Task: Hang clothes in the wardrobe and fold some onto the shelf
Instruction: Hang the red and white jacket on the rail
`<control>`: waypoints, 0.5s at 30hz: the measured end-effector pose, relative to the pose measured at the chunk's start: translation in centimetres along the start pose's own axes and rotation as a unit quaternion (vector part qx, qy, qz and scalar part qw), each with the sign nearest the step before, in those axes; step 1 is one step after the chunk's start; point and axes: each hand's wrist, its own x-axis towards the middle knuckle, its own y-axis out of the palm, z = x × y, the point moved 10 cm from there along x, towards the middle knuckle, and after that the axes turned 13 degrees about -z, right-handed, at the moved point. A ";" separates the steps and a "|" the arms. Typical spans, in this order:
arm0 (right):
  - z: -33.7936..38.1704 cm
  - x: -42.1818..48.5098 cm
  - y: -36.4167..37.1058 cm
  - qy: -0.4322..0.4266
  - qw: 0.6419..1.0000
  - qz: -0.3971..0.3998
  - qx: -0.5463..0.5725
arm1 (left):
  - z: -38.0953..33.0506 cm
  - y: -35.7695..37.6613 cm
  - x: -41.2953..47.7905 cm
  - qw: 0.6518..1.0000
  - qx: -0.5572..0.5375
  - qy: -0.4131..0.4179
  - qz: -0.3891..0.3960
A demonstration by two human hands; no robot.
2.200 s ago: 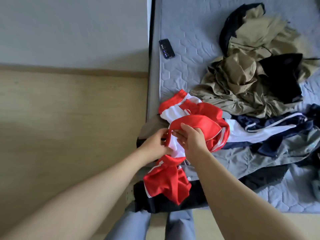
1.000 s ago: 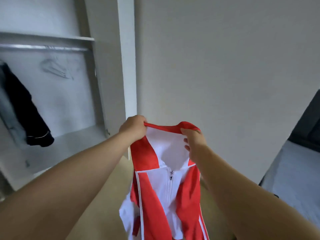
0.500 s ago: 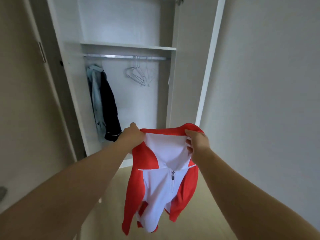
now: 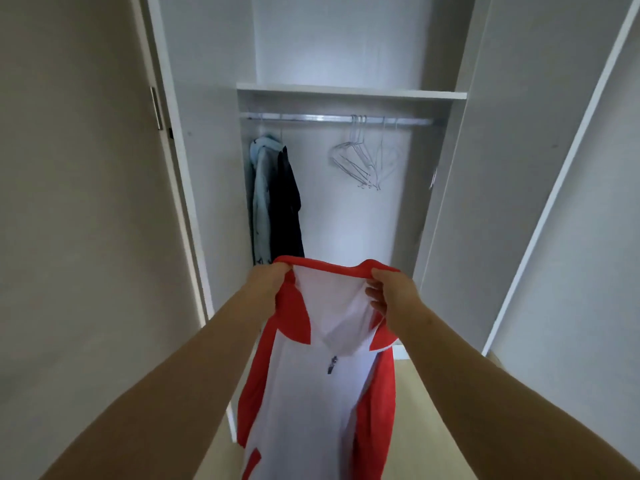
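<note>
A red and white zip jacket (image 4: 311, 393) hangs in front of me, held up by its collar. My left hand (image 4: 266, 289) grips the collar's left end and my right hand (image 4: 393, 301) grips its right end. Behind it stands the open wardrobe with a metal rail (image 4: 339, 118) under a white shelf (image 4: 349, 91). Several empty wire hangers (image 4: 363, 161) hang right of the rail's middle. A pale blue garment (image 4: 261, 199) and a dark garment (image 4: 289, 202) hang at the rail's left end.
The wardrobe's doors stand open, the left door (image 4: 83, 202) and the right door (image 4: 502, 202) flanking the opening. A pale wall (image 4: 595, 237) lies to the right. Light wooden floor (image 4: 422, 410) shows below the jacket.
I have turned from the bed and come closer to the wardrobe, which now fills the view head-on. Both hands keep their hold on the jacket's collar.
</note>
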 end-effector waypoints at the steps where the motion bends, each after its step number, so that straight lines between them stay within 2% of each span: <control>1: 0.4 1.7 0.6 0.004 1.000 0.008 -0.012 | -0.5 1.1 0.9 1.000 -0.024 -0.011 -0.007; 5: 2.6 8.8 4.4 0.011 0.997 0.064 -0.037 | -3.8 5.5 5.0 0.995 -0.078 -0.016 -0.062; 10: 3.7 11.8 8.5 0.031 0.989 0.133 -0.052 | -5.9 6.8 8.4 0.988 -0.113 -0.013 -0.106; 15: 6.0 17.7 10.4 0.012 0.989 0.129 -0.069 | -9.2 13.2 13.0 0.989 -0.128 0.009 -0.076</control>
